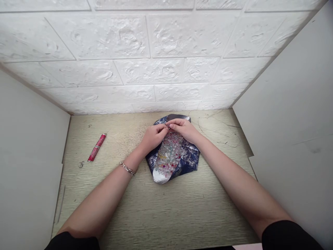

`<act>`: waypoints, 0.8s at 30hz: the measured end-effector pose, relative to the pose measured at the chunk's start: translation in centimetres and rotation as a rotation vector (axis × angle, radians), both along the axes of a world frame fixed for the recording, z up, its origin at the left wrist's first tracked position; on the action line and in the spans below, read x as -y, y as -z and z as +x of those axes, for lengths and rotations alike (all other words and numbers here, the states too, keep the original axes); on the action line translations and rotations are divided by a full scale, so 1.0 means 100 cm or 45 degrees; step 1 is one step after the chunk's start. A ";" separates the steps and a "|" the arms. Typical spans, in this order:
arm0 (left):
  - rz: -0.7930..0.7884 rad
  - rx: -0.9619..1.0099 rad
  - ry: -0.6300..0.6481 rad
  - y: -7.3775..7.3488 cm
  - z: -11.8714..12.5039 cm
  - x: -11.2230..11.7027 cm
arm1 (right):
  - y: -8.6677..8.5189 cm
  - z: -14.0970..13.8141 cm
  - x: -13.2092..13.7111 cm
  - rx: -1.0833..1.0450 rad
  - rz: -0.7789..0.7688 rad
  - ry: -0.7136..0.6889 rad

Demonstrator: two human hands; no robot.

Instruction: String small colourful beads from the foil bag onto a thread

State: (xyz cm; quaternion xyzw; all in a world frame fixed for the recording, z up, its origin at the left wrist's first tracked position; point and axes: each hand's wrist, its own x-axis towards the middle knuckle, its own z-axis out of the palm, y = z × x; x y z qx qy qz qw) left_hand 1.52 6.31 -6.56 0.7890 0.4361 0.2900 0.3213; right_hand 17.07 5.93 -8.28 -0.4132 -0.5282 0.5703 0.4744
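Blue patterned cloth [189, 158] w/ a silvery inner side lies spread at the far ctr of the pale wood-grain table [161, 215], just short of the white brick-look wall [156, 45]. A heap of small beads [169, 154], pink, white and pale green, sits in the middle of it.

Both hands meet over the far end of the heap. L hand [153, 137] is curled, thumb and fingertips pinched shut. R hand [184, 129] comes in from the other side, fingers also pinched, tips touching the L ones. Whatever is btwn them is too small to make out. A chain bracelet [127, 169] is on the L wrist.

Well apart to the L lies 1 red tube [96, 147], tilted, w/ a small metal clasp [81, 164] near its lower end. Thin thread [221, 133] loops loosely on the table R of the cloth.
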 end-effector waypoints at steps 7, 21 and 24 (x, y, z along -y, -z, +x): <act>-0.008 0.005 0.007 -0.002 0.000 0.001 | -0.002 0.000 0.000 -0.035 0.007 -0.003; -0.001 0.008 0.007 -0.001 0.000 0.000 | -0.003 -0.001 0.001 0.025 0.030 0.000; -0.008 0.008 -0.003 -0.002 0.000 0.001 | -0.005 -0.001 0.001 0.070 0.051 0.002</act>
